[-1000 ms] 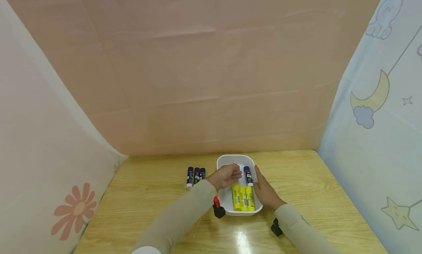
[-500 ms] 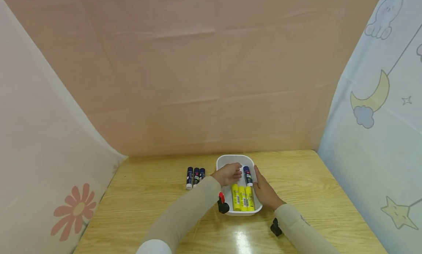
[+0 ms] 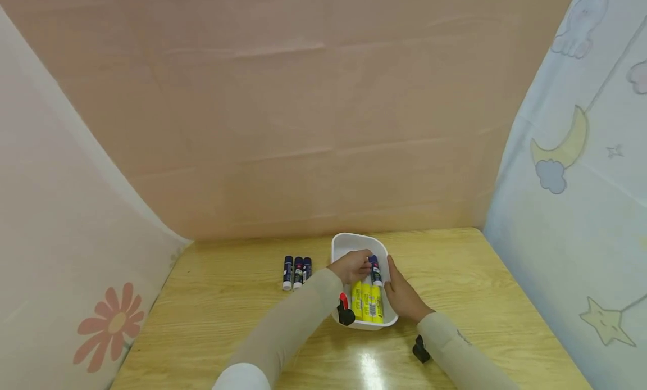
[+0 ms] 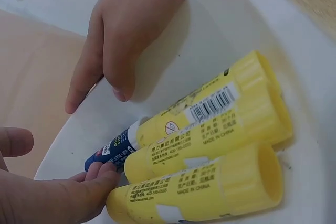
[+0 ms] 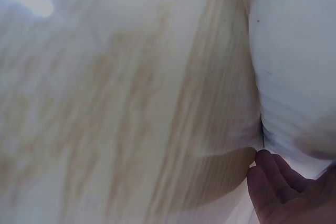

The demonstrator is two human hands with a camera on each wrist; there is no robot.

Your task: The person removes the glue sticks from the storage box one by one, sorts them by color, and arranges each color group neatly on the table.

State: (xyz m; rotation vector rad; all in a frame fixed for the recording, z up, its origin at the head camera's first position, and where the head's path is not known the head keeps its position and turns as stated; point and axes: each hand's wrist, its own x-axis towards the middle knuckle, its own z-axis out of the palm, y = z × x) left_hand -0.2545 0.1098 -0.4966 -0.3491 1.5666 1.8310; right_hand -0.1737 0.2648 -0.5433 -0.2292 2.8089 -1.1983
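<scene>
A white plastic bin (image 3: 340, 245) stands tilted on the table, its right side raised. Three yellow glue sticks (image 3: 367, 301) lie side by side in its near part, and one dark blue glue stick (image 3: 376, 271) lies beyond them. My left hand (image 3: 351, 266) reaches into the bin from the left. Its fingertips touch the cap end of the blue stick, while the thumb (image 4: 14, 142) is apart from it. With my right hand (image 3: 406, 295) I grip the bin's right wall, thumb on the inner side and fingers outside, near the underside (image 5: 286, 179).
Three more dark blue glue sticks (image 3: 298, 273) lie in a row on the wooden table (image 3: 227, 317), left of the bin. Behind rises a brown cloth backdrop (image 3: 283, 126). Patterned cloths hang at the left (image 3: 60, 210) and right (image 3: 566, 255).
The bin has tilted, its right side rising, and the glue sticks inside have shifted left. My left hand's fingers have bent and now meet the blue stick. The sticks on the table stay put.
</scene>
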